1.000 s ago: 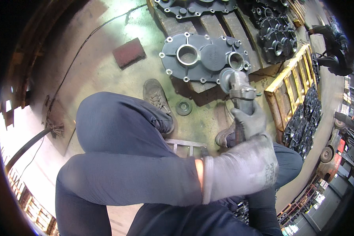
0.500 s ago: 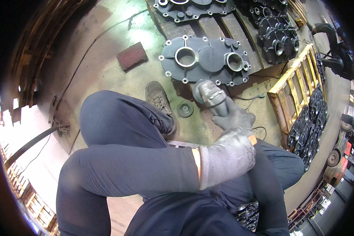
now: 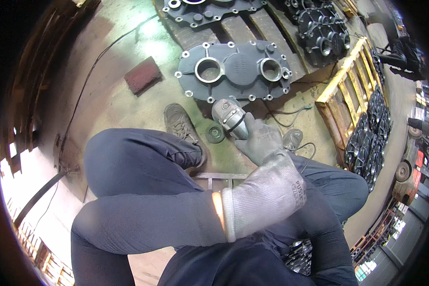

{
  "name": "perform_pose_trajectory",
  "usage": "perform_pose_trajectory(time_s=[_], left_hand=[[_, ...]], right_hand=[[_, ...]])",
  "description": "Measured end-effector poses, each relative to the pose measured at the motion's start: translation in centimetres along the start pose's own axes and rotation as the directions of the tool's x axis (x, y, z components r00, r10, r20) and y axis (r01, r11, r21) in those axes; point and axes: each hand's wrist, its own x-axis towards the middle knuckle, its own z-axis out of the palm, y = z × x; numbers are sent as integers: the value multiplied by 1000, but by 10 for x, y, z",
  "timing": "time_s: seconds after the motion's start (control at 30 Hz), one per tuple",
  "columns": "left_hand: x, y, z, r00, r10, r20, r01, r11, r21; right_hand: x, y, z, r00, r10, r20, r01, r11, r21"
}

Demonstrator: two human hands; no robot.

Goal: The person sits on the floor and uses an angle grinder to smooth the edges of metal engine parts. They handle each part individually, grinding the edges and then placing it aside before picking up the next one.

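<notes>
My right hand [image 3: 261, 137], in a grey glove, is wrapped round an angle grinder [image 3: 234, 122]. The grinder's head is close to the near edge of a dark grey cast housing cover [image 3: 241, 68]; contact cannot be made out. That cover has two large round bores and bright bolt holes round its rim, and lies at the edge of a wooden pallet. My left hand [image 3: 274, 193], gloved as well, lies across my right forearm with its fingers hidden. On the floor by the grinder is a round black disc [image 3: 215, 134].
A dark red rectangular pad [image 3: 143, 76] and a long black cable [image 3: 88, 81] are on the floor. Another cover [image 3: 212, 12] lies farther back on the pallet [image 3: 233, 30]. Stacked castings [image 3: 319, 35] and a yellow wooden crate [image 3: 344, 90] stand right; a person [image 3: 400, 59] is beyond.
The view has shifted, so the cover and grinder appear farther left. My right shoe has come into view beside the grinder hand. The grinder remains in my right hand, near the cover's edge.
</notes>
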Motion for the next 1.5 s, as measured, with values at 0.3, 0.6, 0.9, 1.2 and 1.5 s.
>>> perform_pose_trajectory(time_s=[0.3, 0.6, 0.9, 1.2, 1.5], left_hand=[[5, -6, -7, 990, -83, 118, 80, 996, 30], [23, -63, 25, 920, -257, 297, 153, 931, 333], [57, -158, 142, 876, -475, 83, 381, 787, 486], [67, -180, 212, 855, -518, -22, 467, 750, 469], [36, -158, 227, 868, -461, 183, 299, 781, 548]], right_hand=[[-54, 65, -21, 992, 107, -62, -76, 922, 381], [-68, 141, -76, 908, 349, -233, 122, 312, 942], [-94, 194, -170, 872, 397, -285, 249, 140, 958], [-104, 226, -180, 866, 423, -266, 267, 56, 962], [-102, 235, -177, 822, 372, -432, 430, 93, 898]])
